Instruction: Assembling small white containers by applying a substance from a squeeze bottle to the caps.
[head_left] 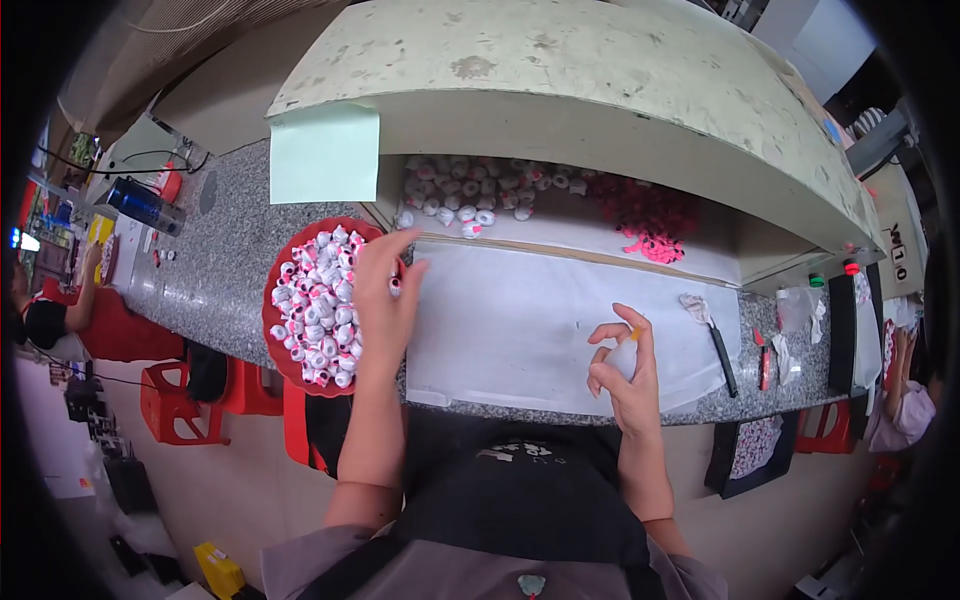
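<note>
We gripped a small bottle (622,358) in our right hand (637,380), left hand (383,295) spread beside the red bowl (271,315) of seemingly finished pieces (316,305), while white parts (465,188) and pink parts (653,243) apparently awaited us.

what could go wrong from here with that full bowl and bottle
The heaped red bowl sits at the edge of the counter, so a bump from the left hand might spill pieces. The small bottle, held in the right hand above the white sheet, could drip if squeezed.
</note>
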